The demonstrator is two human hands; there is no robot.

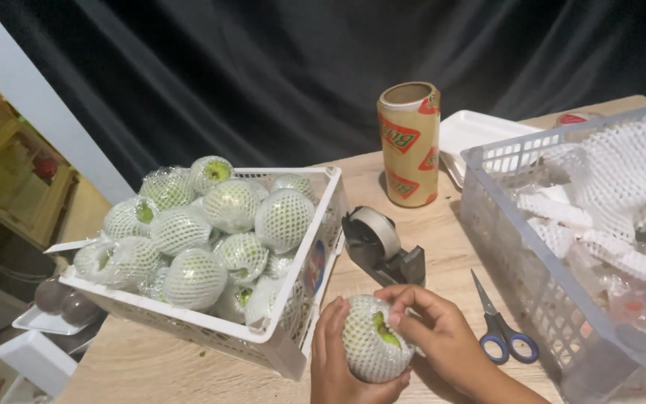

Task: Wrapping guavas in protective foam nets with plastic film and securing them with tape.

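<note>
1. Progress, as I judge it: the white basket at nine o'clock from the hands is heaped with green fruits already sleeved in white foam net and clear film, so much of the wrapping looks done

2. What is left: the grey basket at three o'clock holds a loose pile of empty foam net sleeves and some film; how many bare fruits remain I cannot tell

3. The fruit in hand sits at six o'clock, low in the view, just off the white basket's near corner; it wears its foam net with a green patch showing through, and its film is not clearly visible

4. Left hand: half curled, cupping the fruit from below and from its nine o'clock side, grasping it

5. Right hand: fingers bent over the top of the same fruit from three o'clock, fingertips pressing on the net near the green patch, also grasping it

6. Nearby: a tape dispenser at twelve o'clock from the hands, a roll of cling film standing beyond it, blue-handled scissors at three o'clock on the wooden table, untouched
</note>
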